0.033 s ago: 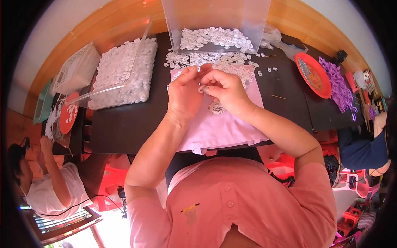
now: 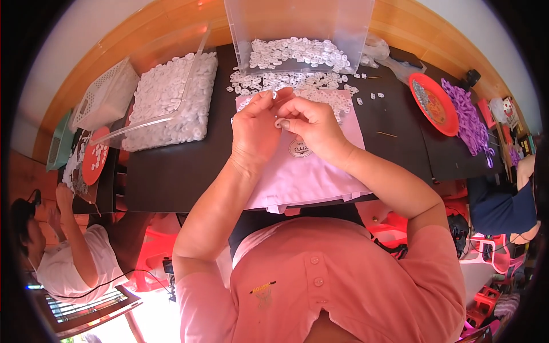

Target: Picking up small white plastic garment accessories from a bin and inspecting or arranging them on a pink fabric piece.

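Both my hands are raised close together over a pink cloth bag (image 2: 326,177) that lies on the dark table. Thumb and forefinger of my left hand (image 2: 254,134) pinch a small white plastic piece (image 2: 275,95) at their tips. My right hand (image 2: 317,124) is closed too, its thumb and fingertips on another small white piece (image 2: 278,123) beside my left palm. Just beyond my fingers, many like pieces (image 2: 260,83) lie scattered on the table and the bag's far end. Whether anything joins the two held pieces is too fine to see.
A clear tipped bin (image 2: 297,23) spills white pieces at the back. Left stand a heaped clear bin (image 2: 171,103) and a white basket (image 2: 106,94). Right are a red plate (image 2: 434,106) and purple strands (image 2: 466,114). Co-workers sit at left (image 2: 86,263) and right (image 2: 503,206).
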The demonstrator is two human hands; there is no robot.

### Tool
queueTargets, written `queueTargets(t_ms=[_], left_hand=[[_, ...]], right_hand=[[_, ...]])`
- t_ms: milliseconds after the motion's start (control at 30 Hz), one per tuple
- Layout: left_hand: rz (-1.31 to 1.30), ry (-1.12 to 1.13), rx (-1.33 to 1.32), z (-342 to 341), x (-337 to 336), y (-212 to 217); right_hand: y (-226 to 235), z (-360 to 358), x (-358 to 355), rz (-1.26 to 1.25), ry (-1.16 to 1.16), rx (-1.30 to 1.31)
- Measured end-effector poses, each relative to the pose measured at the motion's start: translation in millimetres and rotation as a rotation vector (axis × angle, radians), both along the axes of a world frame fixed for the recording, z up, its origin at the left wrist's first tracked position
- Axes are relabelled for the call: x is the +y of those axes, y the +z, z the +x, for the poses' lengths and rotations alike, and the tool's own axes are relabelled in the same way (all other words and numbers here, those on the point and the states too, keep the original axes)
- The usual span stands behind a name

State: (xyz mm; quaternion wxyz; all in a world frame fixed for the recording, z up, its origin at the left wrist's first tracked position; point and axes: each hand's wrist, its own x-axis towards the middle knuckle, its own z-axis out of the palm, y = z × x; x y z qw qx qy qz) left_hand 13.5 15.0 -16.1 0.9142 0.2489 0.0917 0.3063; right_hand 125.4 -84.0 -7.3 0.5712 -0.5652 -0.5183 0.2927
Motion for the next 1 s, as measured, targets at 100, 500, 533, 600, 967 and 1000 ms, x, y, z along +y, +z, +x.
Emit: queueTargets(t_ms=[100, 500, 533, 600, 967, 1000], left_hand=[[-0.031, -0.01, -0.024, 1.8, 2.0, -1.2], [0.072, -0.081, -0.057, -0.1, 2.9, -4.2], [0.076, -0.083, -0.057, 1.1, 1.1, -1.4], [0.071, -0.023, -0.004, 3.4, -5.6, 4.0], [0.362, 0.257, 0.2, 7.9, -20.4, 13.2], [0.406, 0.269, 0.236, 5.6, -23.6, 18.3]], right_hand=[[-7.4, 5.6, 4.6, 0.242, -0.049, -0.338], [0.2, 0.6, -1.9, 0.044, 0.017, -0.127], [0.8, -0.4, -1.9, 0.048, 0.014, -0.127], [2.3, -4.1, -3.1, 0.068, -0.012, -0.021], [16.4, 19.0, -6.6, 0.075, -0.099, 0.261], [26.5, 24.3, -9.5, 0.056, -0.113, 0.277]])
